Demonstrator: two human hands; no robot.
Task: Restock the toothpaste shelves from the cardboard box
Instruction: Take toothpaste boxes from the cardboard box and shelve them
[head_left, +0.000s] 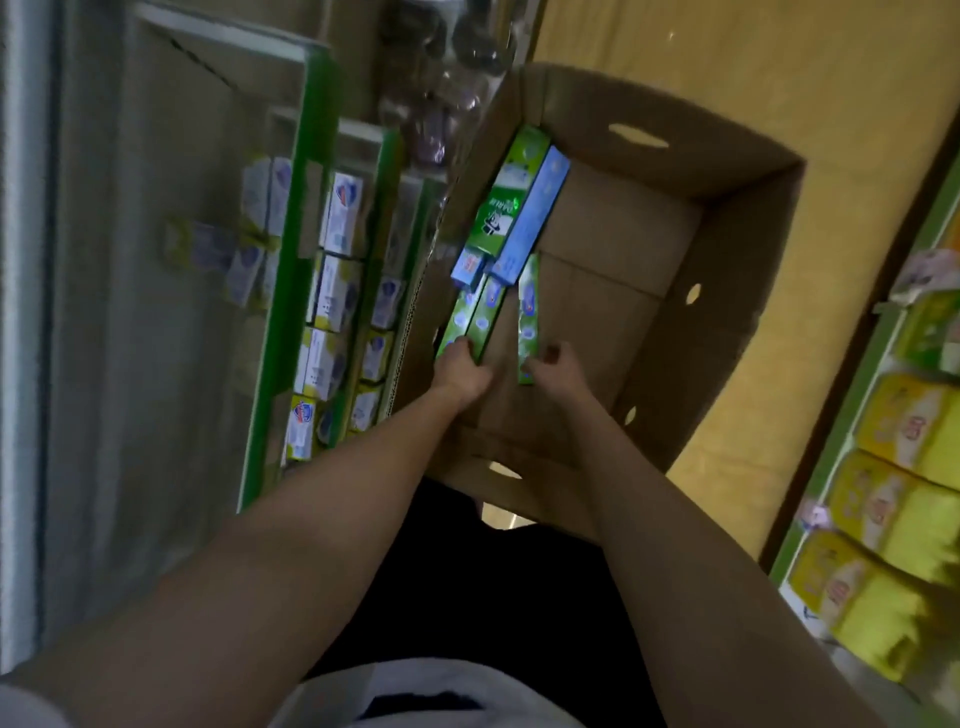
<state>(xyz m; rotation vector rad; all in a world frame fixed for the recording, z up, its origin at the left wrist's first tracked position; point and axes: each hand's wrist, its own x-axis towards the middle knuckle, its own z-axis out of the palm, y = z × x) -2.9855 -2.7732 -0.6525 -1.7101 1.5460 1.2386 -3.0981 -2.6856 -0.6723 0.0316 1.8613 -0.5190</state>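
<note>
An open cardboard box (727, 291) sits on the floor in front of me, with several green and blue toothpaste cartons lying along its left side. My left hand (462, 371) grips the near end of two green cartons (470, 319) against the box's left wall. My right hand (553, 366) pinches the near end of a single green carton (529, 306) lying on the box floor. Further in lie a larger green carton (506, 192) and a long blue carton (532, 218). A small blue carton (470, 267) sits between them and my left hand.
Green-edged shelves (283, 322) on the left hold white and yellow boxed goods (332, 291). On the right, another shelf carries yellow packs (904, 499). Tan floor (753, 78) surrounds the box. My dark trousers (467, 571) are below the box's near edge.
</note>
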